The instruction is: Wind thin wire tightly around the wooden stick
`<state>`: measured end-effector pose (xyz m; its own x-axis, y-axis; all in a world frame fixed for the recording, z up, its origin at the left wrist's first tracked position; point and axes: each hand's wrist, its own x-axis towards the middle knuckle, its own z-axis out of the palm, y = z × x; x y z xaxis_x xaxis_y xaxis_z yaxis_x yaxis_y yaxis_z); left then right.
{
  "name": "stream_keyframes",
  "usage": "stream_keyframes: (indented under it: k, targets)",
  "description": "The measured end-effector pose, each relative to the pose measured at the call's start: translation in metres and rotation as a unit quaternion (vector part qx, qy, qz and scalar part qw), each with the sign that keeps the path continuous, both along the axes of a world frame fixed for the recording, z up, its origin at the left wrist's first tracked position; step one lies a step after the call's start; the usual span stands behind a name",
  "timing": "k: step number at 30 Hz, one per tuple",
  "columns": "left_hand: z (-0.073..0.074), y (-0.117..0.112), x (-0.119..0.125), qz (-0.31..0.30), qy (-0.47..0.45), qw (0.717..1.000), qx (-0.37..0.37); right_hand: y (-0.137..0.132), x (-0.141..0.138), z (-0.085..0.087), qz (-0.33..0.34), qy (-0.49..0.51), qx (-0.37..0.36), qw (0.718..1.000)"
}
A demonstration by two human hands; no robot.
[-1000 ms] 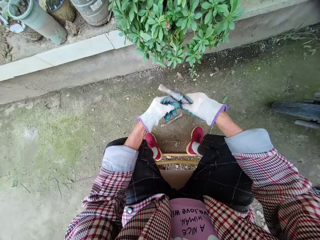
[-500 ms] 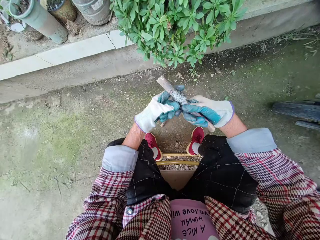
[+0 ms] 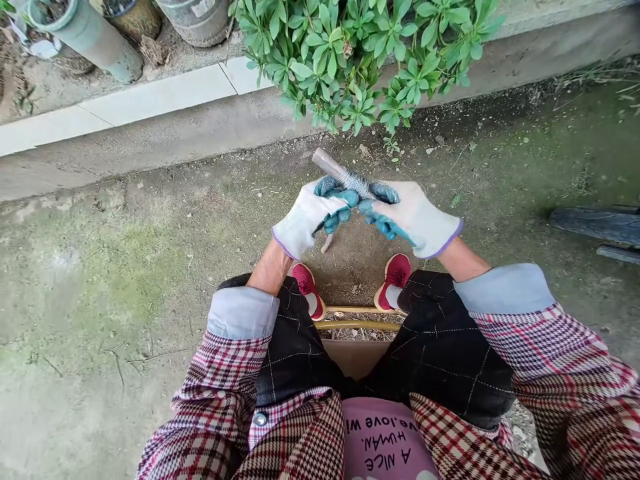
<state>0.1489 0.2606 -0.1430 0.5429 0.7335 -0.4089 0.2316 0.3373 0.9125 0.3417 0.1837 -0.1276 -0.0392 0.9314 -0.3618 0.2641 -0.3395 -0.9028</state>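
Note:
A wooden stick (image 3: 327, 162) with thin silvery wire (image 3: 356, 183) wound around its middle slants between my two gloved hands. My left hand (image 3: 320, 212), in a white and teal work glove, is closed around the stick at the wire. Closed over the stick's lower right part is my right hand (image 3: 407, 217), in a matching glove, its thumb close to the winding. The stick's far end is hidden by the right glove. Below the left hand shows a short brownish piece of wood (image 3: 327, 243); whether it is held or on the ground I cannot tell.
A leafy green bush (image 3: 360, 63) overhangs a low concrete ledge (image 3: 165, 100) ahead. Several pots and a grey bucket (image 3: 195, 20) stand on the ledge at the left. A dark tyre (image 3: 595, 223) is at the right. My red shoes (image 3: 307, 287) rest on the dirt ground below.
My right hand has turned over, now showing the back of its glove, and closed on the stick. The stick's lower right end is now covered. My left hand has barely shifted.

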Motion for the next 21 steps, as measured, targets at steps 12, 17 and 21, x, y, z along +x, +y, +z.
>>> stream_keyframes:
  k: [12,17,21]
  targets:
    - [0.001,0.001,0.007,0.030,0.048,0.998,-0.023,0.009,-0.001,-0.008,0.034,-0.204,0.081,0.975]
    - [0.003,0.001,-0.003,-0.015,-0.015,0.999,-0.031,0.002,0.004,0.003,-0.021,0.052,-0.036,0.998]
    - [-0.001,0.003,-0.007,-0.012,-0.039,0.998,-0.041,-0.005,0.013,0.015,-0.005,0.162,-0.046,0.986]
